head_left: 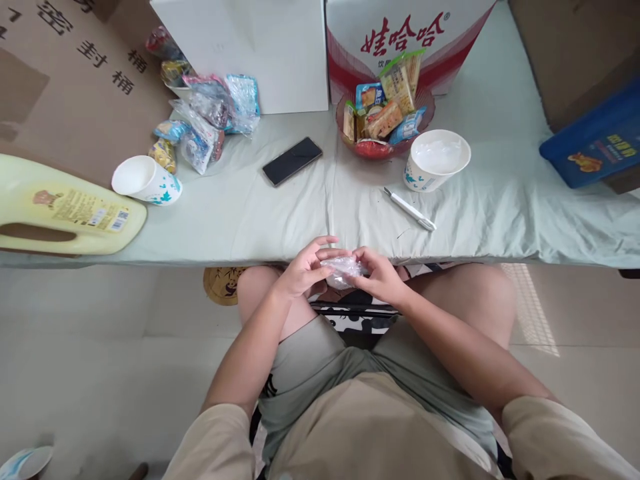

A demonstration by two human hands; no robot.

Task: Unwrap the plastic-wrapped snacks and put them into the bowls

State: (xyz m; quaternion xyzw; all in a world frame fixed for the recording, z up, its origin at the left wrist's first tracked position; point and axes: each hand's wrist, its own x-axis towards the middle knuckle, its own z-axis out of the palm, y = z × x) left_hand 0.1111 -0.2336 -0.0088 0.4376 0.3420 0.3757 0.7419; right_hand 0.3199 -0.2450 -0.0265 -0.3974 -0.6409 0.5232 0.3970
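Both hands work at the near edge of the desk [235, 220], above the lap. The thing held is a crinkled clear wrapper [344, 272], located between the two hands just off the desk edge; its contents are not discernible. Left hand [306, 270]: thumb against the wrapper's left side, index finger extended, other fingers curled behind, partly hidden. Right hand [380, 275]: thumb and index finger pinch the wrapper's right side, remaining fingers bent. Both grip the same item.

Desk surface: pale green cloth, creased. Phone [293, 161] lies face up, dark screen, beyond the left hand. Pen [410, 209], white, lies aslant beyond the right hand, near the right cup [424, 180]. That cup has something clear inside, film or liquid, which of the two is uncertain. Red bowl [373, 150] just behind it holds wrapped snacks [397, 90], one tall green-edged pack on top.

Left side: left cup [163, 190], white with teal print, mouth showing toward the left, beside a yellow jug [95, 210]. Packets [207, 110] are heaped behind that cup, against the white box [250, 53].

Rear: red-and-white carton [400, 40] behind the bowl. Far right: blue container [595, 133].
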